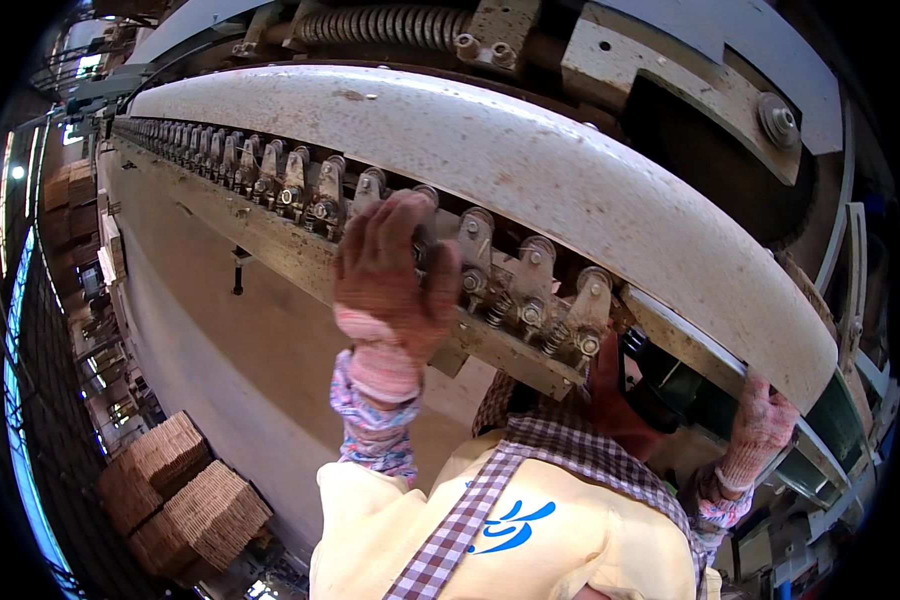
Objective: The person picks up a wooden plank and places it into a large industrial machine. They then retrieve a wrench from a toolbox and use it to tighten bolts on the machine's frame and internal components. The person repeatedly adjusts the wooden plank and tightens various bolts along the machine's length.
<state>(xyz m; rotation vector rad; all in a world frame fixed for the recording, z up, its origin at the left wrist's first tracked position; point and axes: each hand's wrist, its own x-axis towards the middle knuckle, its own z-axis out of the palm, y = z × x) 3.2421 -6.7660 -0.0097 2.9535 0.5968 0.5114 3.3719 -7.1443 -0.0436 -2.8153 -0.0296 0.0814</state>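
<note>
Wearing, closest to the camera, a cream top (pixel 605 510) bearing a blue mark (pixel 515 525), with a checked strap (pixel 460 520) running slantwise over the cloth. Showing patterned sleeves (pixel 375 425) in pink and blue on both forearms, ending at pink cuffs (pixel 378 370). Holding the left hand (pixel 395 265), somewhat blurred, over a row of roller brackets (pixel 327 185), with fingers lying together and slightly bent, and with the thumb standing apart; being unable to tell through the blur whether pressing on or pinching a roller. Placing the right hand (pixel 765 415) beneath the rounded right end of a long pale cover (pixel 470 140), with fingertips partly hidden at the edge; being unable to tell whether gripping or merely touching there. Facing that row of brackets, standing along a worn metal bar (pixel 295 258), carrying small coil springs (pixel 500 308) and running under the left hand toward the upper left. Looking past the scuffed, spotted cover at a large coil spring (pixel 385 25) and a pale metal plate (pixel 670 90). Seeing, below the bar, a flat brown surface (pixel 270 340), and farther off, at lower left, brown stacks (pixel 210 510) standing close together.
</note>
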